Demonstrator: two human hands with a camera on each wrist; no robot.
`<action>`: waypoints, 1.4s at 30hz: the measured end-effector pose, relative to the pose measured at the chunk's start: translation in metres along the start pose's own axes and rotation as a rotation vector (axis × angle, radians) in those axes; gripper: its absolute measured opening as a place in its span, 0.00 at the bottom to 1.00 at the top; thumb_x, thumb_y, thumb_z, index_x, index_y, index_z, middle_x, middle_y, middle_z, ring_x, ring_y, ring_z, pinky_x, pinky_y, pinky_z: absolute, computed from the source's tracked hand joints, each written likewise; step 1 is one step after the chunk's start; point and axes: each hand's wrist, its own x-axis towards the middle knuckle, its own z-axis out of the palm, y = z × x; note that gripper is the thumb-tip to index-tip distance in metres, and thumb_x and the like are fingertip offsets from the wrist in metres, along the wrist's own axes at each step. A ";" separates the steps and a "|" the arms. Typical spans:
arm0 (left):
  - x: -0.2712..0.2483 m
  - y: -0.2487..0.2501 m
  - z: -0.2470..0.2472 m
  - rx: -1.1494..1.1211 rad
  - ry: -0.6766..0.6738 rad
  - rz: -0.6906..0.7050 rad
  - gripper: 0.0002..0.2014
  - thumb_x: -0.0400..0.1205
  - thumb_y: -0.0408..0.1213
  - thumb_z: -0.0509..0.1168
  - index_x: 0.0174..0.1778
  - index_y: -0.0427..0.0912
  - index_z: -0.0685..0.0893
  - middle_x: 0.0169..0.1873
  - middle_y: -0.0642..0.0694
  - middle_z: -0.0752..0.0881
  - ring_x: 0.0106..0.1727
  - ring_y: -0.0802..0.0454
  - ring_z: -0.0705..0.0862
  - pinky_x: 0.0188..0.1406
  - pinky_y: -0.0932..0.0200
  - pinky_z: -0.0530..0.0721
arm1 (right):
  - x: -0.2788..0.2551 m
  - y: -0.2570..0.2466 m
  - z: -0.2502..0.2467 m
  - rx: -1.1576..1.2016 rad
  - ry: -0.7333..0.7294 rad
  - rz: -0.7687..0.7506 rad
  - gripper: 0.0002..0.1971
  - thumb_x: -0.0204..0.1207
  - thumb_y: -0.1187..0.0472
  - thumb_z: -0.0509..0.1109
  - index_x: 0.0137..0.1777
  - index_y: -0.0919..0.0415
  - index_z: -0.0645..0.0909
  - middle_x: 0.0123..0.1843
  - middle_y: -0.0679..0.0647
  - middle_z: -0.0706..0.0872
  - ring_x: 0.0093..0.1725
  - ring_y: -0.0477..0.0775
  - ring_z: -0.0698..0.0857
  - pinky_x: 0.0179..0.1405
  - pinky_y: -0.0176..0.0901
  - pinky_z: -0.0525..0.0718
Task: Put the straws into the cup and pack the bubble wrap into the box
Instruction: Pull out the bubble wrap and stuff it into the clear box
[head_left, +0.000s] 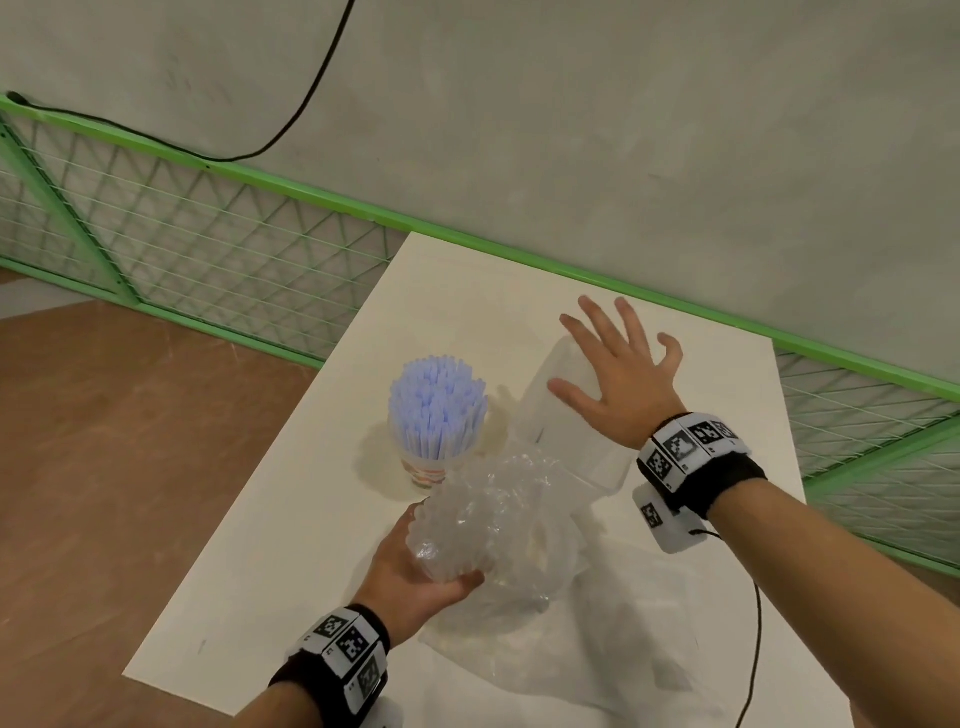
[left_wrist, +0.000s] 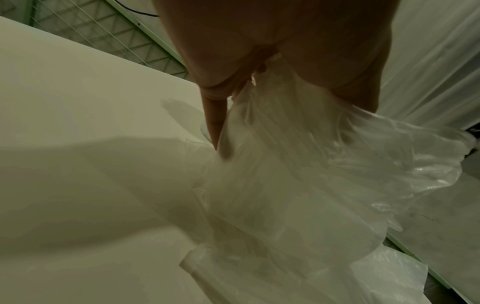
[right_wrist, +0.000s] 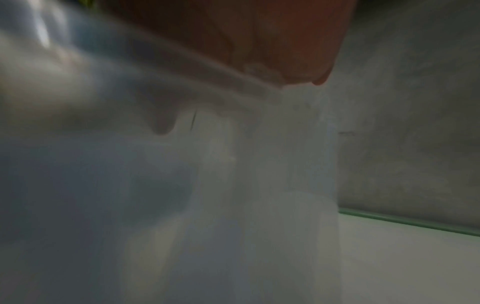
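A bundle of pale blue straws (head_left: 437, 405) stands upright in a small cup (head_left: 429, 472) on the white table (head_left: 291, 519). Right of it a translucent plastic box (head_left: 566, 436) lies tipped on its side, its opening toward me. My right hand (head_left: 613, 374) lies flat on the box with fingers spread. My left hand (head_left: 415, 577) grips a crumpled wad of clear bubble wrap (head_left: 493, 519) at the box's opening. The left wrist view shows my fingers (left_wrist: 214, 119) curled round the bubble wrap (left_wrist: 298, 174). The right wrist view is blurred, showing the box wall (right_wrist: 130, 164).
A flat clear plastic sheet or bag (head_left: 623, 634) lies on the table near me. A green wire fence (head_left: 208, 244) runs behind the table before a grey wall. A black cable (head_left: 756, 613) hangs from my right wrist. Brown floor lies left.
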 end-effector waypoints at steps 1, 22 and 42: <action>0.000 0.001 0.000 -0.003 -0.001 0.001 0.35 0.62 0.36 0.86 0.64 0.49 0.81 0.56 0.54 0.90 0.58 0.59 0.88 0.63 0.58 0.84 | -0.006 -0.003 -0.008 0.102 0.102 -0.014 0.27 0.82 0.40 0.58 0.80 0.41 0.61 0.85 0.41 0.59 0.84 0.52 0.55 0.71 0.64 0.57; 0.008 -0.006 0.001 0.043 -0.019 0.040 0.40 0.58 0.47 0.85 0.65 0.43 0.81 0.56 0.46 0.90 0.58 0.51 0.89 0.63 0.42 0.85 | -0.164 -0.121 0.034 0.785 0.182 0.179 0.28 0.67 0.50 0.78 0.65 0.47 0.72 0.59 0.38 0.78 0.56 0.44 0.80 0.54 0.23 0.73; 0.010 -0.013 -0.001 0.074 -0.039 0.047 0.39 0.62 0.45 0.86 0.68 0.52 0.78 0.59 0.51 0.89 0.61 0.52 0.87 0.64 0.42 0.84 | -0.161 -0.142 0.057 0.829 0.552 0.241 0.11 0.72 0.64 0.65 0.54 0.53 0.77 0.50 0.49 0.80 0.52 0.38 0.79 0.52 0.23 0.73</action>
